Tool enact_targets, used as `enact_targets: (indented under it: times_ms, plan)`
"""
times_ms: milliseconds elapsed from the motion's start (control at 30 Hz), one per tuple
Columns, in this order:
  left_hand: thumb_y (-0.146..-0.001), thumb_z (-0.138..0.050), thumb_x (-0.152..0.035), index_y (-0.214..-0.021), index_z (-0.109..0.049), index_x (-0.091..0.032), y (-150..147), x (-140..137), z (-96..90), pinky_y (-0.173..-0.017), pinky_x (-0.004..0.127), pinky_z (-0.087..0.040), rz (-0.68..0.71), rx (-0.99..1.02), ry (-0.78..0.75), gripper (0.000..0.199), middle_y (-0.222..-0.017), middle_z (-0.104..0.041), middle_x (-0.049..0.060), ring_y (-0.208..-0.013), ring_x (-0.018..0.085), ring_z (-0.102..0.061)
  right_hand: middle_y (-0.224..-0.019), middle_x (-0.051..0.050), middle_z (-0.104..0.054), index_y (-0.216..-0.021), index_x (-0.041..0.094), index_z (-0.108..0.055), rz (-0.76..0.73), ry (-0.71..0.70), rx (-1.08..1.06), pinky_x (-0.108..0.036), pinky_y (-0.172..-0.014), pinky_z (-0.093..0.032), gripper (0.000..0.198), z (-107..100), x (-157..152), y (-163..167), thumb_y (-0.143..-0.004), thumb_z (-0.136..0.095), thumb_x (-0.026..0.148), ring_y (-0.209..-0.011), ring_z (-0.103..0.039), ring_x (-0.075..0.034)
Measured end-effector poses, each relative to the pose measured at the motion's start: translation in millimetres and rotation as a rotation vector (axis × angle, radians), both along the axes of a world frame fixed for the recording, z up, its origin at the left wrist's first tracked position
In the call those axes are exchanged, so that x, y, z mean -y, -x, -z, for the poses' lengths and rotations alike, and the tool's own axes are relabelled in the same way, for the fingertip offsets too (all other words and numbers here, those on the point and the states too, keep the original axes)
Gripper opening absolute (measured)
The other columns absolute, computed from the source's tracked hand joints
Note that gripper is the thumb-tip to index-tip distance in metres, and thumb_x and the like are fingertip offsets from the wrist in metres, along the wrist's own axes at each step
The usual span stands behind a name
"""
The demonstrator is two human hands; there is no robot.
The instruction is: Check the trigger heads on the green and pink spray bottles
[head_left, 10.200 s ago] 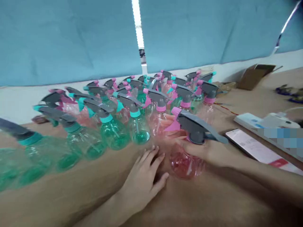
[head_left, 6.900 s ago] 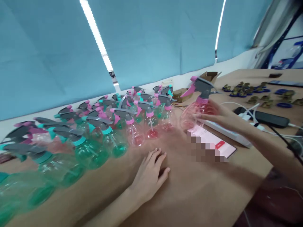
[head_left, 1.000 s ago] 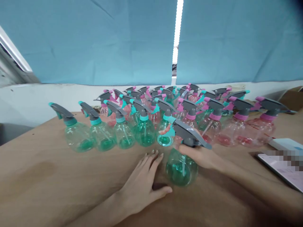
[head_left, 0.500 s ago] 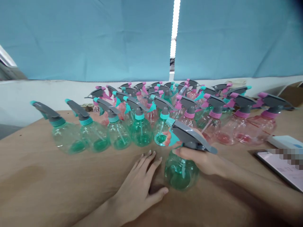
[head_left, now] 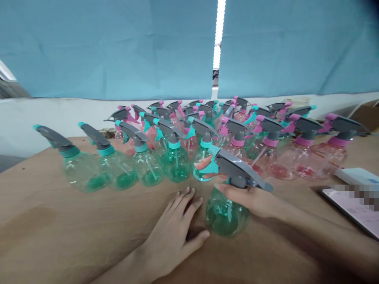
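A green spray bottle (head_left: 226, 215) with a grey head and a turquoise trigger stands in front of me, its nozzle pointing left. My right hand (head_left: 251, 197) is wrapped around its neck from the right, the thumb on the near side and the other fingertips showing beyond the trigger. To the left of this bottle, my left hand (head_left: 174, 232) lies flat on the wooden table (head_left: 74, 236), fingers spread and holding nothing. Just beyond both hands stands a row of similar bottles, including a green spray bottle (head_left: 177, 165) and a pink spray bottle (head_left: 322, 157).
Several more spray bottles with pink or turquoise trim crowd the back of the table. On the right lie a phone (head_left: 352, 209) and a white box (head_left: 359, 176). A blue curtain (head_left: 118, 51) hangs behind.
My right fingers have straightened and spread a little away from the trigger. The held bottle and my left hand stay almost where they were; the view has shifted slightly.
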State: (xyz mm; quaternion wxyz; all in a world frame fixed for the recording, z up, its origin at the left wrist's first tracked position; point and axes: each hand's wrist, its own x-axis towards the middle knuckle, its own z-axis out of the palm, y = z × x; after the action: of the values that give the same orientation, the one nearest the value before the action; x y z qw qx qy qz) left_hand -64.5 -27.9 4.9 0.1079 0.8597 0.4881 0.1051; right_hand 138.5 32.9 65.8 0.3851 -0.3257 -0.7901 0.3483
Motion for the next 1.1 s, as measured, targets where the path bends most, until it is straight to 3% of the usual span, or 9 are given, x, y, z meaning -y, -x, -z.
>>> enact_targets:
  times_ms: [100,433,667,800,933,1100]
  plan:
    - [-0.090,-0.052,-0.044,-0.137,-0.040,-0.018,-0.4,0.1,0.9,-0.106,0.051,-0.027,0.002,0.026,-0.031,0.056,-0.147,-0.033,0.012,-0.134,0.031,-0.028,-0.084,-0.001,-0.065,-0.081,0.026,-0.064,-0.037,0.037,-0.002,-0.029,-0.065,-0.051,0.020,-0.9,0.7,-0.2,-0.074,-0.048,0.017,-0.078,-0.063,-0.018]
    - [-0.089,-0.052,-0.044,-0.133,-0.046,-0.020,-0.4,-0.5,2.2,-0.105,0.051,-0.028,0.005,0.037,-0.059,0.050,-0.146,-0.035,0.012,-0.133,0.032,-0.031,-0.082,0.001,-0.069,-0.093,0.029,-0.065,-0.084,0.052,-0.062,-0.030,-0.073,-0.055,0.030,-0.8,0.5,0.7,-0.074,-0.048,0.013,-0.086,-0.066,-0.018]
    - [-0.089,-0.053,-0.043,-0.132,-0.047,-0.015,-0.8,-0.9,1.3,-0.105,0.050,-0.029,0.007,0.018,-0.043,0.052,-0.146,-0.034,0.014,-0.133,0.032,-0.030,-0.123,-0.001,-0.058,-0.114,0.029,-0.056,-0.127,0.077,-0.143,-0.025,-0.073,-0.054,0.045,0.2,-1.1,-0.8,-0.074,-0.051,0.008,-0.085,-0.066,-0.014]
    - [-0.090,-0.051,-0.045,-0.134,-0.045,-0.016,-0.3,-0.8,2.0,-0.105,0.051,-0.028,0.011,0.002,-0.052,0.053,-0.146,-0.033,0.014,-0.134,0.031,-0.029,-0.122,-0.001,-0.059,-0.115,0.028,-0.056,-0.131,0.091,-0.172,-0.027,-0.076,-0.054,0.047,0.3,-1.9,0.5,-0.073,-0.051,0.007,-0.087,-0.066,-0.014]
    - [-0.090,-0.051,-0.044,-0.133,-0.046,-0.018,0.1,-0.2,2.3,-0.106,0.050,-0.028,0.009,0.015,-0.059,0.051,-0.146,-0.034,0.012,-0.133,0.031,-0.029,-0.106,0.001,-0.065,-0.112,0.028,-0.058,-0.110,0.093,-0.178,-0.029,-0.077,-0.054,0.045,-0.1,-1.4,2.1,-0.072,-0.050,0.008,-0.075,-0.065,-0.012]
    - [-0.090,-0.051,-0.045,-0.133,-0.046,-0.017,-0.4,-0.7,1.0,-0.105,0.050,-0.029,0.009,-0.005,-0.046,0.052,-0.146,-0.034,0.013,-0.133,0.031,-0.029,-0.107,-0.001,-0.064,-0.112,0.027,-0.057,-0.108,0.094,-0.168,-0.028,-0.075,-0.054,0.046,1.6,-1.6,0.4,-0.071,-0.051,0.007,-0.084,-0.065,-0.015]
